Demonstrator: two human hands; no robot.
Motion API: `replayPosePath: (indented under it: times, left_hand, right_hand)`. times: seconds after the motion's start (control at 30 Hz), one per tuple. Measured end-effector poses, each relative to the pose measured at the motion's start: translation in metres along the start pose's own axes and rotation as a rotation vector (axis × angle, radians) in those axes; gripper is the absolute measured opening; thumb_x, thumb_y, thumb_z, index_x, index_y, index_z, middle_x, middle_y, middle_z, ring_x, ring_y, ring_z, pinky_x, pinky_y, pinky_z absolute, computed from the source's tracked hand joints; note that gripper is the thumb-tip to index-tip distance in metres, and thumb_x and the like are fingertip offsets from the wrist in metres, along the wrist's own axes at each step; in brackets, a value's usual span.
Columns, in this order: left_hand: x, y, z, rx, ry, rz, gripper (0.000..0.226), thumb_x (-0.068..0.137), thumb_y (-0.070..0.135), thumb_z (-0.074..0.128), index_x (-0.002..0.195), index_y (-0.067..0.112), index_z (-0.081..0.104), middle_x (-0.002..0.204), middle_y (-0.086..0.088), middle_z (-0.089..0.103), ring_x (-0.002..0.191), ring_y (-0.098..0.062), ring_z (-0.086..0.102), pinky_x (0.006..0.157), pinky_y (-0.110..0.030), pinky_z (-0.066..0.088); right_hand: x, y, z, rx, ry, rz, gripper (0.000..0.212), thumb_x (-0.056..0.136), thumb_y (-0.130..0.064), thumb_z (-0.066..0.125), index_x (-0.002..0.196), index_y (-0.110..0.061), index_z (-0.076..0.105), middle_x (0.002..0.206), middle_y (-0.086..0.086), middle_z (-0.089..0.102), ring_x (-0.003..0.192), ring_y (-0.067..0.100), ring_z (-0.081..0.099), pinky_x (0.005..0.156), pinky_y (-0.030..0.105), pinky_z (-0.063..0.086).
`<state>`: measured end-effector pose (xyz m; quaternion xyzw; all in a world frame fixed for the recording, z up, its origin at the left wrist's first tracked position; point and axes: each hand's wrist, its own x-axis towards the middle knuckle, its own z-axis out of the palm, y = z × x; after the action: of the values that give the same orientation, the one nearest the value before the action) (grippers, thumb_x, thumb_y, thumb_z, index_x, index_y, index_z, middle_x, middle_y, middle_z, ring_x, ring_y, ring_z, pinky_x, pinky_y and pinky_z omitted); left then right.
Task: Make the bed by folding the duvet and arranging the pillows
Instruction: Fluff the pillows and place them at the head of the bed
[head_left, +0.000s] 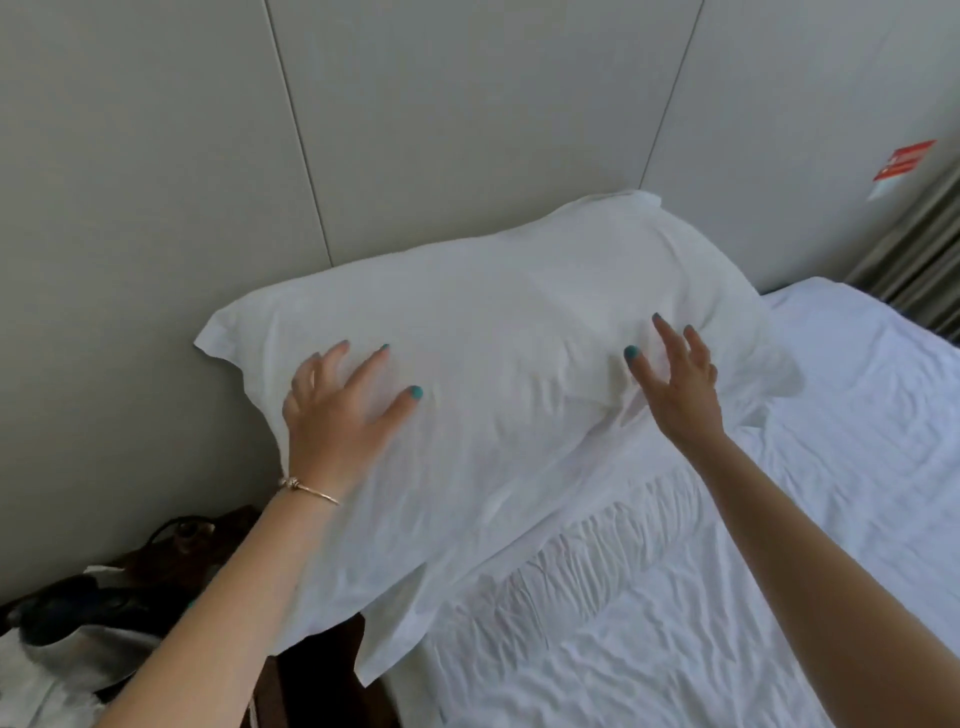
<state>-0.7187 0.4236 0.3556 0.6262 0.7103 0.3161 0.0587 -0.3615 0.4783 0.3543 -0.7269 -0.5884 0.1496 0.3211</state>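
The bed, sheeted in creased white, fills the lower right, its head against the grey panelled wall. A white pillow lies across that head end, its near corner hanging past the mattress edge. Both arms reach forward. The left hand presses flat on the pillow's left part, fingers spread; the right hand, fingers straight and splayed, touches its right part. Dark clutter crowds the floor left of the bed.
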Motion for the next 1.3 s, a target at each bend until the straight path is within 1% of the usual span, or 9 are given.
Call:
replayPosePath:
  times: [0.1,0.23,0.4,0.53,0.67,0.93,1.0,1.13,1.3]
  left_hand:
    - [0.045,0.054,0.010,0.110,-0.185,0.208,0.079,0.068,0.085,0.027,0.140,0.052,0.035,0.156,0.006,0.025,0.145,-0.021,0.017,0.114,-0.050,0.019]
    - [0.098,0.112,0.055,0.303,-0.510,0.244,0.075,0.076,0.087,0.026,0.142,0.060,0.005,0.161,0.009,0.000,0.148,-0.023,-0.006,0.111,-0.064,-0.002]
    - [0.201,0.171,0.105,0.301,-0.633,0.299,0.094,0.060,0.097,0.030,0.141,0.061,-0.001,0.161,0.002,-0.002,0.148,-0.025,-0.003,0.113,-0.061,0.001]
    - [0.280,0.194,0.151,0.113,-0.729,0.187,0.127,0.037,0.101,0.050,0.146,0.053,0.005,0.158,0.005,0.021,0.144,-0.024,0.023,0.115,-0.048,0.025]
    - [0.275,0.205,0.193,-0.003,-0.851,0.139,0.137,0.037,0.081,0.076,0.148,0.039,0.008,0.148,0.004,0.037,0.130,-0.025,0.043,0.101,-0.036,0.039]
    - [0.311,0.261,0.115,0.081,-0.443,0.490,0.110,0.038,0.079,0.077,0.136,0.049,0.036,0.134,-0.002,0.058,0.117,-0.030,0.057,0.090,-0.040,0.047]
    - [0.320,0.273,0.117,0.049,-0.434,0.508,0.108,0.038,0.080,0.076,0.134,0.050,0.037,0.133,0.001,0.058,0.117,-0.029,0.057,0.090,-0.039,0.047]
    - [0.314,0.254,0.177,0.042,-0.719,0.400,0.121,0.022,0.094,0.062,0.134,0.053,0.036,0.139,0.005,0.052,0.125,-0.024,0.051,0.098,-0.037,0.043]
    - [0.300,0.225,0.227,0.140,-0.856,0.285,0.136,0.025,0.098,0.057,0.145,0.055,0.008,0.151,-0.009,0.033,0.136,-0.030,0.037,0.113,-0.044,0.032]
  right_hand:
    - [0.048,-0.027,-0.004,-0.096,-0.004,0.058,0.066,0.083,-0.073,0.045,0.142,-0.047,0.034,0.158,-0.001,0.019,0.137,0.036,0.023,0.111,0.044,0.019]
    - [0.067,-0.030,0.012,-0.034,0.111,0.251,0.072,0.075,-0.078,0.050,0.140,-0.053,0.031,0.160,-0.001,0.000,0.135,0.038,0.019,0.114,0.050,0.014]
    - [0.102,0.012,-0.008,0.388,0.232,0.767,0.125,0.051,-0.081,0.070,0.142,-0.058,-0.013,0.158,0.014,-0.001,0.138,0.044,0.019,0.109,0.060,0.026]
    - [0.124,0.042,-0.012,0.532,0.218,0.692,0.142,0.052,-0.068,0.081,0.138,-0.053,-0.031,0.157,0.008,0.022,0.134,0.037,0.038,0.107,0.050,0.034]
    - [0.121,0.063,0.001,0.696,0.224,0.668,0.138,0.060,-0.046,0.088,0.148,-0.040,-0.018,0.154,-0.004,0.022,0.137,0.023,0.035,0.110,0.040,0.031]
    - [0.148,0.034,-0.064,0.613,0.443,0.199,0.114,0.068,-0.037,0.085,0.147,-0.051,0.004,0.135,-0.030,0.024,0.120,0.000,0.036,0.098,0.025,0.034]
    - [0.158,0.037,-0.065,0.607,0.452,0.236,0.110,0.068,-0.044,0.083,0.148,-0.050,0.007,0.139,-0.023,0.032,0.124,0.006,0.041,0.100,0.028,0.036]
    - [0.149,0.072,-0.032,0.563,0.296,0.476,0.110,0.069,-0.057,0.078,0.151,-0.043,0.007,0.151,-0.004,0.036,0.134,0.021,0.042,0.106,0.033,0.035]
    - [0.131,0.095,-0.013,0.648,0.229,0.597,0.107,0.073,-0.063,0.071,0.150,-0.047,-0.002,0.154,0.003,0.028,0.138,0.026,0.034,0.110,0.041,0.032]
